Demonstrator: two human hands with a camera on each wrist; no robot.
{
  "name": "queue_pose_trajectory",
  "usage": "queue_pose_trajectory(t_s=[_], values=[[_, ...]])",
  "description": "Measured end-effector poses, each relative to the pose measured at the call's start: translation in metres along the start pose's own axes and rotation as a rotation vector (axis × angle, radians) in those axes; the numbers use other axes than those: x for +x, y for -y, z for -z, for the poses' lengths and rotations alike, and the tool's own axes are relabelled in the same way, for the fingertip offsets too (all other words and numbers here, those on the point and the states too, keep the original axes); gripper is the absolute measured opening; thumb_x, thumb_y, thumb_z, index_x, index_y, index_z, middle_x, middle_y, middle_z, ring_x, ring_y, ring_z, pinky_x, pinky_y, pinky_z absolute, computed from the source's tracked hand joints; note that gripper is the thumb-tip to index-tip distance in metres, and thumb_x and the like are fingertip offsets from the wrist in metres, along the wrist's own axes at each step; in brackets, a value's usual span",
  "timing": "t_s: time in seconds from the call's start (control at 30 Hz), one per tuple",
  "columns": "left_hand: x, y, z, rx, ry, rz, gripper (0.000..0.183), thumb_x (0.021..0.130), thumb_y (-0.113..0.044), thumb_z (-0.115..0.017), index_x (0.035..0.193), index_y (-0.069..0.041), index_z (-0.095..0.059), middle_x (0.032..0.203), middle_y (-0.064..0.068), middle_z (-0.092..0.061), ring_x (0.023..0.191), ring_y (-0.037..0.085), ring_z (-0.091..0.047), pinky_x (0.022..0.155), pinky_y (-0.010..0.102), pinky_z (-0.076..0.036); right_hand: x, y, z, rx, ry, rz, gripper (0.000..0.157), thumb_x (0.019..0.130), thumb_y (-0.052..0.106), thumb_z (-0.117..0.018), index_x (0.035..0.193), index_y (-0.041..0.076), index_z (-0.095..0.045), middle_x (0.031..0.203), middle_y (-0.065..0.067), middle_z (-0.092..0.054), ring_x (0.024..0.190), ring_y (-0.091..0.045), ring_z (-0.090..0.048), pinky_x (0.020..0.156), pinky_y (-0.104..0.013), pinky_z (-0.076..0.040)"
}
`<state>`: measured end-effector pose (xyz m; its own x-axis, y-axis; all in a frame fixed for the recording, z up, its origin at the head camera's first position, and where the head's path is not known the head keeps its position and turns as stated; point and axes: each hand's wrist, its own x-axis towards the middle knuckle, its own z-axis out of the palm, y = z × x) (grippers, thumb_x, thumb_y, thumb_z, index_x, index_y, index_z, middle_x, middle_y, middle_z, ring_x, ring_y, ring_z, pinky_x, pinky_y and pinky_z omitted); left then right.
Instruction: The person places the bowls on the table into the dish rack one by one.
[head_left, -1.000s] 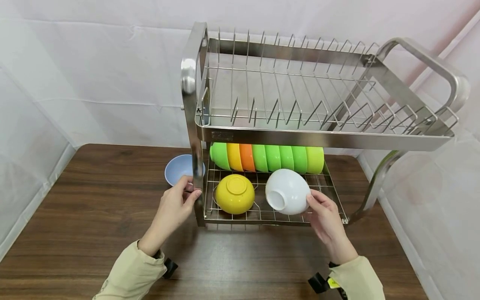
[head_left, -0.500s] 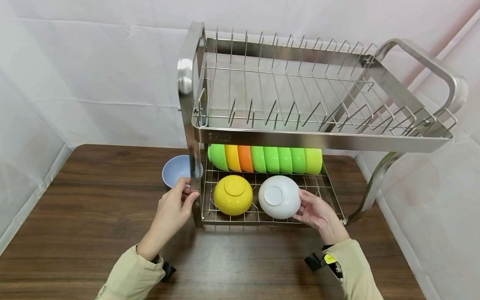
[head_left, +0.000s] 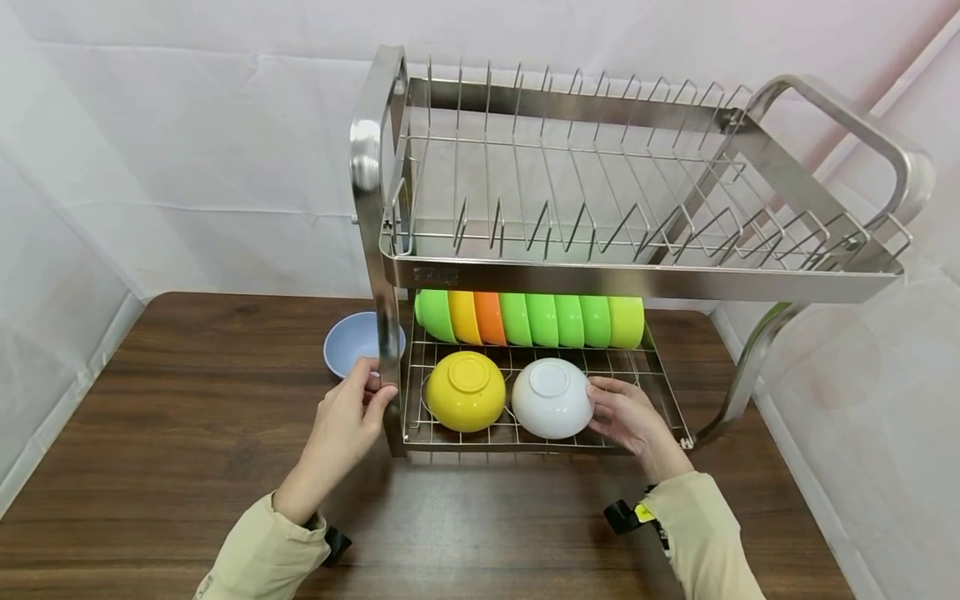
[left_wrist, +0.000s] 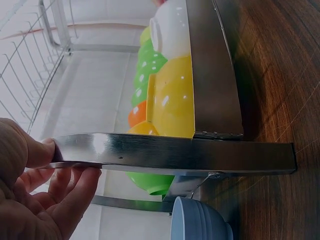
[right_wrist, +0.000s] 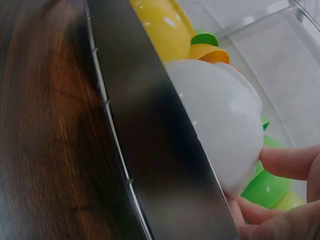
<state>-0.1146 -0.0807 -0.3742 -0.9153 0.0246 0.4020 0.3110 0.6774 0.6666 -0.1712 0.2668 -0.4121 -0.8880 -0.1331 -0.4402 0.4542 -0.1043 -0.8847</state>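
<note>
My left hand (head_left: 347, 425) pinches the left front post (head_left: 387, 333) of a metal two-tier dish rack, its thumb in front and fingers behind in the left wrist view. My right hand (head_left: 628, 417) holds a white bowl (head_left: 553, 404) by its right side on the lower tier, thumb and fingers on either side of the wall. The white bowl's foot faces up and towards me. Beside it on the left sits a yellow bowl (head_left: 467, 396), turned over in the same way. A narrow gap parts the two.
Behind them a row of nested green, yellow and orange bowls (head_left: 528, 319) lies along the lower tier. The wire upper tier (head_left: 637, 279) overhangs the row. A blue bowl (head_left: 348, 343) stands on the wooden table (head_left: 187, 400), left of the rack and partly behind its post.
The white bowl has moved left and down towards the yellow bowl, its foot turning upward, with my right hand following. My left hand has kept its hold on the post.
</note>
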Motion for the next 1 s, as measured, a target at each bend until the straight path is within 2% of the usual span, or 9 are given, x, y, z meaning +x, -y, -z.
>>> queue_pose_trajectory(t_s=[0.17,0.3,0.47,0.57,0.67,0.73,0.8,0.87,1.0], values=[[0.0,0.0,0.0,0.001,0.001,0.005,0.021,0.081,-0.003,-0.064,0.099,-0.002,-0.052,0.076,0.007,-0.059,0.066,0.02,-0.058,0.062,0.04,-0.046,0.001,-0.001,-0.006,-0.175,-0.062,0.046,0.047,0.091,0.009,-0.05,0.128,-0.014,-0.03,0.101,-0.009,-0.048,0.078,-0.004,-0.054,0.071,-0.021,-0.047],[0.0,0.001,0.0,0.0,0.007,0.004,0.022,0.081,-0.003,-0.064,0.099,-0.002,-0.052,0.076,0.007,-0.059,0.066,0.02,-0.058,0.062,0.04,-0.046,0.001,-0.005,-0.009,-0.342,-0.129,0.105,0.046,0.09,0.007,-0.048,0.127,-0.017,-0.034,0.116,-0.023,-0.044,0.083,-0.003,-0.053,0.075,-0.017,-0.045],[0.001,0.001,-0.001,-0.004,0.011,0.009,0.022,0.081,-0.003,-0.064,0.099,-0.002,-0.053,0.075,0.007,-0.059,0.066,0.02,-0.058,0.062,0.04,-0.046,0.001,-0.011,-0.01,-0.573,-0.227,0.182,0.043,0.087,0.006,-0.053,0.123,-0.015,-0.044,0.118,-0.031,-0.05,0.099,-0.024,-0.055,0.079,-0.023,-0.044],[0.0,0.002,0.0,0.0,0.015,0.011,0.022,0.081,-0.004,-0.064,0.1,-0.002,-0.052,0.075,0.007,-0.059,0.066,0.02,-0.058,0.062,0.04,-0.046,-0.003,-0.012,-0.009,-0.62,-0.239,0.198,0.043,0.087,0.007,-0.055,0.124,-0.013,-0.044,0.119,-0.031,-0.05,0.108,-0.035,-0.051,0.081,-0.027,-0.044],[0.0,0.002,0.0,0.003,0.02,0.01,0.022,0.081,-0.004,-0.064,0.099,-0.002,-0.052,0.075,0.007,-0.059,0.066,0.02,-0.057,0.062,0.039,-0.046,-0.012,-0.008,-0.01,-0.629,-0.278,0.252,0.043,0.087,0.009,-0.056,0.125,-0.011,-0.045,0.12,-0.029,-0.051,0.107,-0.03,-0.052,0.08,-0.022,-0.043],[0.0,0.002,0.0,0.003,0.022,0.009,0.022,0.081,-0.003,-0.064,0.099,-0.002,-0.052,0.075,0.007,-0.058,0.066,0.019,-0.057,0.062,0.039,-0.045,-0.022,-0.003,-0.01,-0.607,-0.347,0.335,0.04,0.087,0.007,-0.057,0.123,-0.008,-0.048,0.119,-0.026,-0.053,0.102,-0.017,-0.054,0.078,-0.016,-0.041],[0.0,0.002,0.0,0.003,0.022,0.006,0.022,0.081,-0.003,-0.064,0.099,-0.002,-0.052,0.075,0.007,-0.058,0.066,0.019,-0.057,0.062,0.039,-0.045,-0.032,0.001,-0.009,-0.571,-0.436,0.488,0.035,0.084,0.001,-0.058,0.118,-0.008,-0.053,0.113,-0.025,-0.057,0.094,-0.003,-0.055,0.078,-0.011,-0.041],[0.0,0.002,0.0,0.004,0.019,0.003,0.022,0.08,-0.003,-0.064,0.099,-0.002,-0.052,0.074,0.007,-0.058,0.065,0.019,-0.057,0.062,0.039,-0.045,-0.043,0.006,-0.006,-0.531,-0.527,0.659,0.032,0.081,-0.006,-0.06,0.113,-0.009,-0.056,0.104,-0.012,-0.063,0.087,0.007,-0.053,0.077,-0.008,-0.042],[0.001,0.003,0.0,0.007,0.021,-0.007,0.022,0.08,-0.003,-0.064,0.098,-0.002,-0.052,0.074,0.007,-0.058,0.065,0.019,-0.056,0.062,0.038,-0.045,-0.061,0.018,0.008,-0.458,-0.67,0.955,0.033,0.075,-0.015,-0.06,0.108,-0.013,-0.057,0.096,0.009,-0.06,0.087,0.005,-0.056,0.077,-0.009,-0.044]])
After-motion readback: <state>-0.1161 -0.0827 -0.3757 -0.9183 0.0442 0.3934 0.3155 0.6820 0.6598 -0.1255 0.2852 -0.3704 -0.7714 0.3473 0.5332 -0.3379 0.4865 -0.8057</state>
